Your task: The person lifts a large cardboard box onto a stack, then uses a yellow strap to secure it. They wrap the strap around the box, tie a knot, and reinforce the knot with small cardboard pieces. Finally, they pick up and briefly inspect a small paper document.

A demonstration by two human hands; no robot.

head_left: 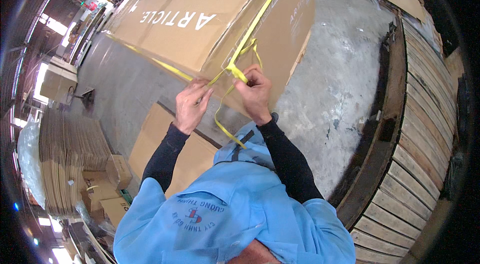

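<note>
A large brown cardboard box (165, 39) stands in front of me, with yellow strapping (265, 9) running over and around it. At the box's near corner the strap forms a knot or loop. My right hand (255, 91) pinches the strap right beside that knot. My left hand (192, 104) is closed on the strap just to the left, its fingertips together. A loose tail of the strap dangles from the knot down toward my body. Both forearms wear black sleeves.
Stacked flat cardboard (72, 149) stands at the left, near a flat brown sheet (155, 134) on the floor. A platform of wooden slats (410, 164) with a dark edge runs along the right. Concrete floor (340, 74) lies between the box and that platform.
</note>
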